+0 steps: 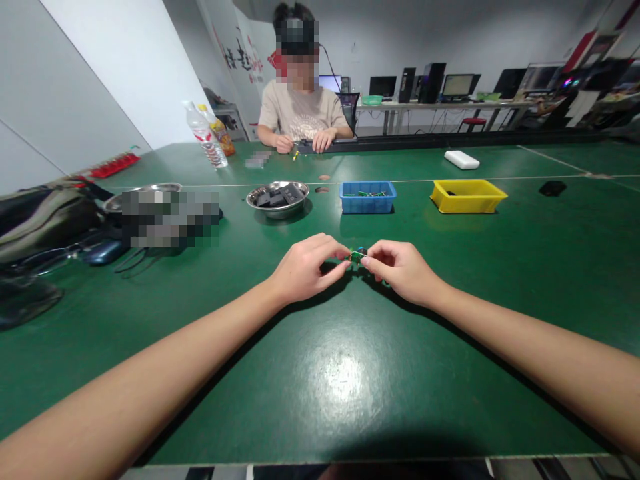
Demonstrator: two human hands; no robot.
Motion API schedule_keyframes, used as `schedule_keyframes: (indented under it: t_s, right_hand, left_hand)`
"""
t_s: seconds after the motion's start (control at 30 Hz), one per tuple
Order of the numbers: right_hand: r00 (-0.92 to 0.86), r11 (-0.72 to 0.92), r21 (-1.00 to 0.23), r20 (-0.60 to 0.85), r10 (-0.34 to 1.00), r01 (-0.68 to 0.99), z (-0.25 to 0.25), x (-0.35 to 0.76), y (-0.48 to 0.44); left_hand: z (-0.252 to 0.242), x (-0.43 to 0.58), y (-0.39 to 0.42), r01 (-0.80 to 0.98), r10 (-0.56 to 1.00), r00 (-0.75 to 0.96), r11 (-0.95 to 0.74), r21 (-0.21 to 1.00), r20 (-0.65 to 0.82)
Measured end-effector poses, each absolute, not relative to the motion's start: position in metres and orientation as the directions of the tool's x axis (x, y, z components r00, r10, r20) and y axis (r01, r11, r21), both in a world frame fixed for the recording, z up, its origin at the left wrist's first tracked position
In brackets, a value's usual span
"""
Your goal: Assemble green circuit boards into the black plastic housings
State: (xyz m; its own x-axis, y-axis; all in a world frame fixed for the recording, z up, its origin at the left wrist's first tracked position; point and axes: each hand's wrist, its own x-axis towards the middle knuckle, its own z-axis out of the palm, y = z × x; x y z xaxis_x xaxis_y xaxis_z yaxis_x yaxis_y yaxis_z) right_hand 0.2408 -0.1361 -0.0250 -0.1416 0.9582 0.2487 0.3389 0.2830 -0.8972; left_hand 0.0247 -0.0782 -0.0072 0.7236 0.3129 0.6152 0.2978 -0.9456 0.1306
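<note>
A small green circuit board (357, 255) is held between my two hands, just above the green table (280, 380). My left hand (315, 267) pinches its left end between thumb and fingertips. On the other side, my right hand (397, 267) grips the right end, where a bit of blue and black shows. Fingers cover much of the board, so its details are too small to make out. Beyond my hands stands a blue bin (367, 205) with several thin green boards inside. To its left, a steel bowl (280, 211) holds dark grey plastic parts.
A yellow bin (467, 204) with something black in it stands to the right. A white case (461, 160) and a black piece (553, 189) lie farther right. Bottles (207, 137), a bag (45, 207) and another bowl (150, 189) occupy the left. Across the table sits a person (305, 110).
</note>
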Motion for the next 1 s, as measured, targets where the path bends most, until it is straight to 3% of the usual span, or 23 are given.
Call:
schedule_keyframes:
  t_s: [0.27, 0.5, 0.67, 0.9, 1.0]
  right_hand:
    - [-0.158, 0.364, -0.840, 0.328, 0.931, 0.401, -0.0298, 0.2421, -0.1361]
    - [-0.251, 0.444, -0.611, 0.378, 0.891, 0.655, -0.0236, 0.2430, -0.1359]
    - [-0.310, 0.460, -0.518, 0.354, 0.883, 0.721, -0.0257, 0.2442, -0.1355]
    - [-0.350, 0.483, -0.431, 0.353, 0.868, 0.762, -0.0276, 0.2445, -0.1362]
    - [-0.335, 0.482, -0.450, 0.368, 0.867, 0.752, -0.0264, 0.2438, -0.1371]
  left_hand:
    - [-0.0087, 0.0240, -0.0776, 0.326, 0.367, 0.742, -0.929, 0.176, 0.562]
    - [-0.0106, 0.0239, -0.0748, 0.348, 0.409, 0.797, -0.912, 0.216, 0.444]
    - [-0.0092, 0.0247, -0.0753, 0.317, 0.343, 0.869, -0.939, 0.132, 0.356]
    - [-0.0101, 0.0266, -0.0755, 0.387, 0.340, 0.866, -0.920, -0.061, 0.367]
    - [-0.0092, 0.0267, -0.0750, 0.445, 0.367, 0.838, -0.888, -0.116, 0.405]
